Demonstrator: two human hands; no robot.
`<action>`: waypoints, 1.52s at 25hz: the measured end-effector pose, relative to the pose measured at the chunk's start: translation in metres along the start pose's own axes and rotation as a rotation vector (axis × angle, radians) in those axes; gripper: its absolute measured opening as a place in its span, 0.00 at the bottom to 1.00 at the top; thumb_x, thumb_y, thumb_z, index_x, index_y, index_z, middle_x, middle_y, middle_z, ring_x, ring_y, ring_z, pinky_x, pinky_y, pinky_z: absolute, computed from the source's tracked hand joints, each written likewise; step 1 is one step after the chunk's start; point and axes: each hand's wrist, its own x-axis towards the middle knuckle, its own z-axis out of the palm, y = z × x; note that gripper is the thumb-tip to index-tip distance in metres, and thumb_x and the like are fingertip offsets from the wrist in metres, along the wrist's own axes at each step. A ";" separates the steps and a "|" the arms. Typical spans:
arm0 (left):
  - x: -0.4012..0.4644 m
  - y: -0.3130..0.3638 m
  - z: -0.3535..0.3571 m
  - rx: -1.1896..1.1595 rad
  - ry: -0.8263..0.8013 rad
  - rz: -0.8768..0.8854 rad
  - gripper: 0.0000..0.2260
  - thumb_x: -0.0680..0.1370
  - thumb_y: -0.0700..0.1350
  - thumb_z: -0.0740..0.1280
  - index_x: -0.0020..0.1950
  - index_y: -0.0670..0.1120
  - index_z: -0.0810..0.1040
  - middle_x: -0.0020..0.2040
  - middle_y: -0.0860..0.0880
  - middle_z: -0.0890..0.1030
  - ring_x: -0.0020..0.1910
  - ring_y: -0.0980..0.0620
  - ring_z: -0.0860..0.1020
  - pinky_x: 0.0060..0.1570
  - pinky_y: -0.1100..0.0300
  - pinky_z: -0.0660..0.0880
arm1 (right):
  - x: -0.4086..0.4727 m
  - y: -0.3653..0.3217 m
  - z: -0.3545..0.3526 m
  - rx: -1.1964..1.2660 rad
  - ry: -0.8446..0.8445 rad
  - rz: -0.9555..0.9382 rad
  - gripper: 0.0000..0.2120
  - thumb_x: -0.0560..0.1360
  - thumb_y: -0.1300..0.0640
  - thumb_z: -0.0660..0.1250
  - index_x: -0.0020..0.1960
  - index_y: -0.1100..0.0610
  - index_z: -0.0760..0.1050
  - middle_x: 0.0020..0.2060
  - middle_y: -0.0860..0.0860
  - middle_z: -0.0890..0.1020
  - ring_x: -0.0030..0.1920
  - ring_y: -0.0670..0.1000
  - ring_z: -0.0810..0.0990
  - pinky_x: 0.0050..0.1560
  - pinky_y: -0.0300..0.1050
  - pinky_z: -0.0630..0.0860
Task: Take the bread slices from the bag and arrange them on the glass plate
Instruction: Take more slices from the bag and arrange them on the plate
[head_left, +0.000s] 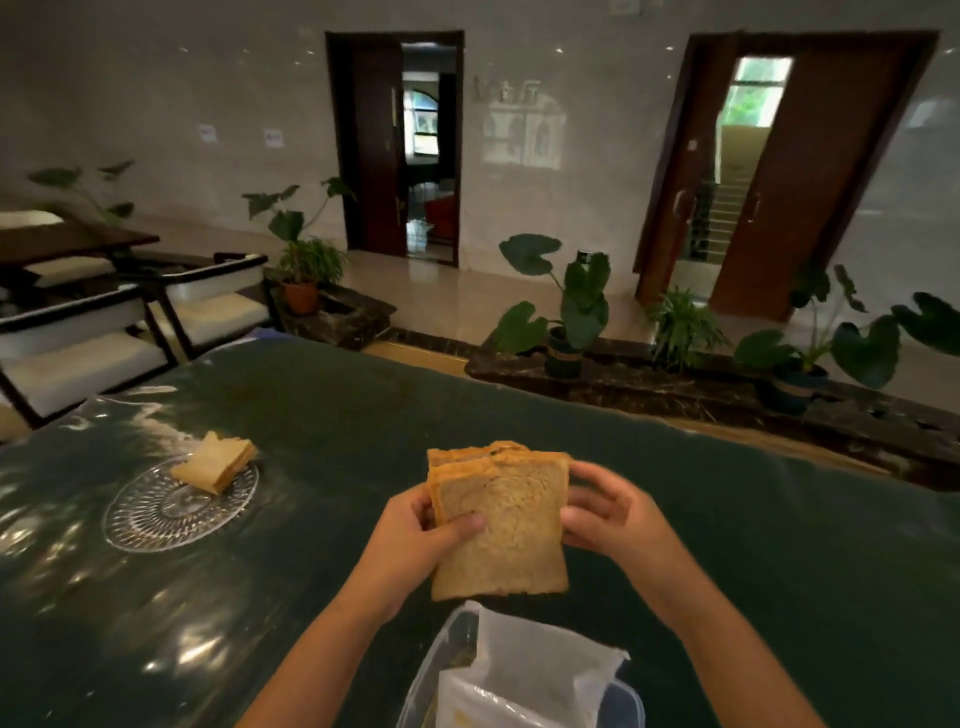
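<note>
I hold a stack of brown bread slices (506, 525) upright above the table, in the middle of the head view. My left hand (421, 530) grips its left edge with the thumb on the front slice. My right hand (605, 512) grips the right edge. Below them, at the near edge, lies the clear plastic bread bag (524, 675), open at the top. To the left sits the round cut-glass plate (156, 512), with a few bread slices (215, 462) lying stacked on its far rim.
The table (337, 415) has a dark green, glossy cover. Chairs with white cushions (88, 343) stand beyond its left corner. Potted plants (571, 312) line a dark ledge behind the table's far edge.
</note>
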 end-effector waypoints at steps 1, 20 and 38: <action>-0.002 0.000 -0.007 -0.004 0.033 -0.014 0.19 0.56 0.57 0.76 0.45 0.59 0.82 0.47 0.57 0.85 0.48 0.56 0.83 0.41 0.62 0.80 | 0.006 0.004 0.009 -0.027 0.021 -0.005 0.21 0.67 0.57 0.74 0.58 0.48 0.75 0.50 0.49 0.84 0.50 0.46 0.82 0.45 0.40 0.81; -0.131 -0.004 -0.313 -0.204 0.252 -0.149 0.16 0.70 0.41 0.71 0.56 0.49 0.74 0.46 0.49 0.86 0.46 0.50 0.84 0.35 0.61 0.80 | 0.066 0.022 0.351 0.108 -0.023 0.048 0.13 0.69 0.63 0.70 0.52 0.51 0.78 0.45 0.52 0.84 0.44 0.48 0.84 0.41 0.46 0.82; -0.072 -0.055 -0.518 0.105 0.306 -0.270 0.13 0.70 0.38 0.72 0.51 0.54 0.80 0.42 0.53 0.85 0.41 0.57 0.83 0.34 0.66 0.78 | 0.174 0.077 0.514 0.189 0.076 0.200 0.13 0.69 0.63 0.71 0.50 0.49 0.78 0.43 0.50 0.84 0.43 0.47 0.84 0.34 0.40 0.80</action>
